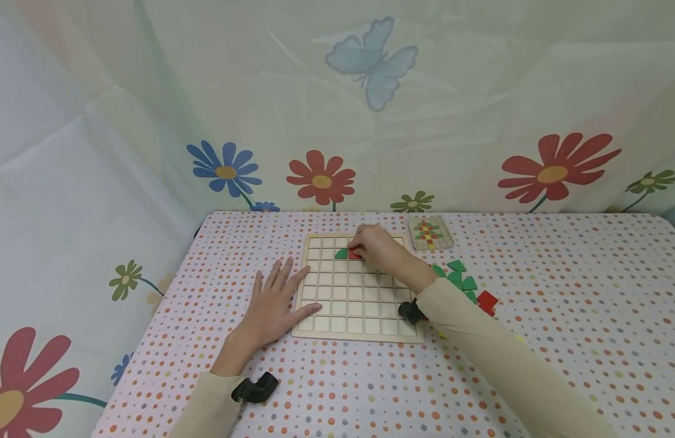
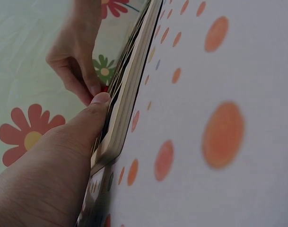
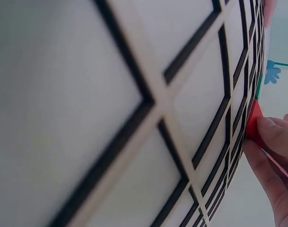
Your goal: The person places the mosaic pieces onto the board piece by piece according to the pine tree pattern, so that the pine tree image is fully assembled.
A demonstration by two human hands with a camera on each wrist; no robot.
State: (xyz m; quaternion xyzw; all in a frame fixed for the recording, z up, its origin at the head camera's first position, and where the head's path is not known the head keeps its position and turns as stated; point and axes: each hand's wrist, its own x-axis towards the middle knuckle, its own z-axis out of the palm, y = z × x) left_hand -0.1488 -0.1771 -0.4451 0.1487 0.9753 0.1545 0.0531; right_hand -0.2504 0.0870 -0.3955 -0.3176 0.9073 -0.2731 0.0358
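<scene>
A wooden grid board point(image 1: 339, 293) lies on the table. My right hand point(image 1: 378, 248) is over its upper part, pinching a red tile point(image 3: 253, 122) between thumb and fingers. The tile touches or sits just in a cell; how deep it is seated cannot be told. Directly left of it, a green quarter-round piece point(image 1: 341, 253) lies in a neighbouring cell. My left hand point(image 1: 272, 311) rests at the board's left side with fingers spread. Its thumb point(image 2: 89, 116) lies on the board's edge.
A small pattern card point(image 1: 444, 234) with a coloured grid picture lies behind the board to the right. Loose green pieces point(image 1: 455, 277) and red squares point(image 1: 487, 300) lie to the right, partly hidden by my right forearm. Bits of yellow show near the sleeve. A flowered cloth point(image 1: 249, 91) hangs behind the dotted table.
</scene>
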